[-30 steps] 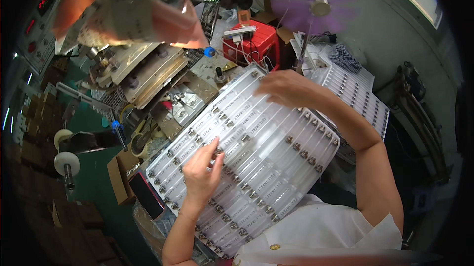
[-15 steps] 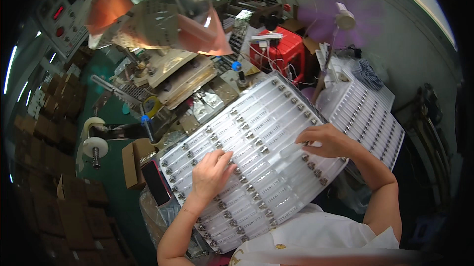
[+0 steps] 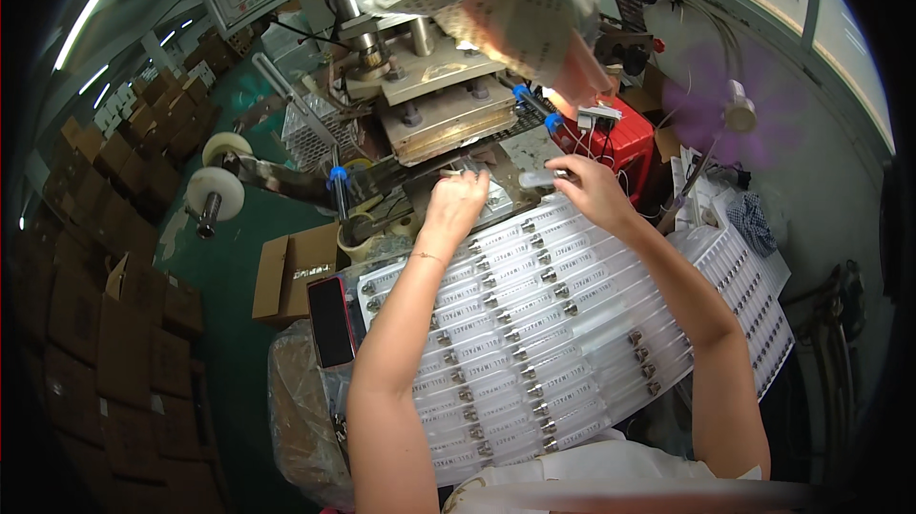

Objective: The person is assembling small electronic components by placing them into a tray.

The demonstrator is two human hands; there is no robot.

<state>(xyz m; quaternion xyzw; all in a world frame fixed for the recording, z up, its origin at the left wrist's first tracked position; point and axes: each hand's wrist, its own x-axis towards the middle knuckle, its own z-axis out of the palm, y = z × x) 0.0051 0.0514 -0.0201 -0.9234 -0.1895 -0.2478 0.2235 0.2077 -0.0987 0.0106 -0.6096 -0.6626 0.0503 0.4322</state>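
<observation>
Head view, right hand (image 3: pixel 592 191) pinching clear packet (image 3: pixel 542 177)

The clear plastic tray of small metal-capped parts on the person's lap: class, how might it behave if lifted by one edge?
The clear plastic tray looks thin and wide, so it would probably sag. Its metal-capped parts lie in shallow rows and might slide out if tilted. It seems light for its size.

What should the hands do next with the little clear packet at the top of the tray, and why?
Probably set the clear packet down onto the press bed just ahead. The right hand pinches it in its fingers beyond the far edge of the tray of packets, and the left hand is already reaching to the same spot, seemingly ready to steady it.
</observation>
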